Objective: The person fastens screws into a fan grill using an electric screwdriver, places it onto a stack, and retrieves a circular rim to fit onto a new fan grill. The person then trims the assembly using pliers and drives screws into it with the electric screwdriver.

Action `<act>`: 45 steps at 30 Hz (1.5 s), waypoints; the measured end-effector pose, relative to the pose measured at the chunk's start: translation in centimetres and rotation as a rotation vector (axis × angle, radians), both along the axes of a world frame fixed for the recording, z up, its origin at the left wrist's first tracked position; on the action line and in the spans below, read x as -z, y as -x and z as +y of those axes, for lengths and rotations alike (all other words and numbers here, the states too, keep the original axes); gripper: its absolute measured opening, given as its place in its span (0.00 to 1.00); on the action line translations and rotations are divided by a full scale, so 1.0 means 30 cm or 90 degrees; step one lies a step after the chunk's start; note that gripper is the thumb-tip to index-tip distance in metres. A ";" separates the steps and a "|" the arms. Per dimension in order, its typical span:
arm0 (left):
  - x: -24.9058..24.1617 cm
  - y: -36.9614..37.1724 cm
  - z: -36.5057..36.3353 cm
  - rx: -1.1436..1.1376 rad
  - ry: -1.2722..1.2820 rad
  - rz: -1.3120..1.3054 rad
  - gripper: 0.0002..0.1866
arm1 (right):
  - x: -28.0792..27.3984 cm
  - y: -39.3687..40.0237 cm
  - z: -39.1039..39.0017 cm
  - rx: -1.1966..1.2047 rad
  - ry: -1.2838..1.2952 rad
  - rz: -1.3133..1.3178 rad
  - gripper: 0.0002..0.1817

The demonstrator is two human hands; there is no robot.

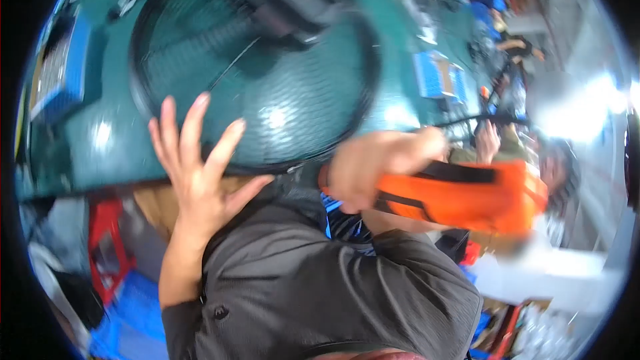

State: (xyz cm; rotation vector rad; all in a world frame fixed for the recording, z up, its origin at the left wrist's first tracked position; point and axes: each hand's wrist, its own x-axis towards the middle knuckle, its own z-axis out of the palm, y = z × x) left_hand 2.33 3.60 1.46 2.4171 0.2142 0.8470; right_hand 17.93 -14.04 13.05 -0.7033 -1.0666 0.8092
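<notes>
A round black wire fan guard (370,87) lies on the green worktop, with a dark motor-like housing (293,10) over its far part. My left hand (200,177) is open at the guard's near left edge, fingers spread and nothing held. On the other side, my right hand (383,163) is closed around an orange-and-black power tool (467,200), raised beside the near right edge of the guard. Motion blurs both that hand and the tool, and the tool's working end is hidden.
A blue-sided box (63,70) stands at the left of the green worktop (107,150). Blue-and-white boxes (440,77) sit to the right. Other people (513,47) are along the bench at upper right. A red stool (107,247) and blue crate (137,320) are below left.
</notes>
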 end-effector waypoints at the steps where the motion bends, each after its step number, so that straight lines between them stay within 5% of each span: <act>1: -0.003 -0.004 -0.014 -0.005 -0.001 -0.016 0.44 | -0.018 0.016 -0.006 0.026 0.018 0.023 0.31; 4: -0.017 -0.007 -0.045 -0.011 -0.016 -0.038 0.45 | -0.049 0.074 -0.054 0.142 0.078 0.040 0.53; 7: -0.034 -0.007 -0.047 0.000 -0.025 -0.031 0.49 | -0.087 0.106 -0.052 0.196 0.136 0.068 0.60; 16: -0.034 0.004 -0.065 -0.013 -0.036 -0.038 0.47 | -0.017 0.131 -0.032 0.292 0.031 0.117 0.51; 18: -0.032 -0.002 -0.060 -0.018 -0.051 -0.041 0.47 | -0.050 0.144 -0.039 0.327 0.098 0.091 0.58; 22: -0.028 0.001 -0.050 -0.009 -0.029 -0.041 0.47 | -0.021 0.156 -0.037 0.371 0.096 -0.115 0.41; 26: 0.003 0.006 -0.048 -0.007 -0.021 -0.056 0.50 | -0.016 0.138 -0.027 0.240 0.031 0.006 0.19; 29: -0.004 0.004 -0.052 -0.002 -0.013 -0.050 0.48 | -0.031 0.096 -0.051 0.202 0.068 -0.067 0.23; 35: -0.066 0.032 -0.046 0.031 -0.141 -0.039 0.38 | -0.002 0.037 -0.174 0.183 -0.119 -0.017 0.28; 36: -0.094 0.023 -0.039 0.086 -0.223 -0.084 0.27 | -0.002 0.036 -0.210 0.221 -0.137 0.029 0.29; 38: -0.140 0.005 -0.044 0.250 -0.290 -0.078 0.20 | 0.008 0.024 -0.274 0.322 -0.147 0.069 0.28; 45: -0.248 -0.126 -0.103 0.512 -0.534 0.008 0.10 | 0.140 0.025 -0.394 0.483 -0.048 0.108 0.25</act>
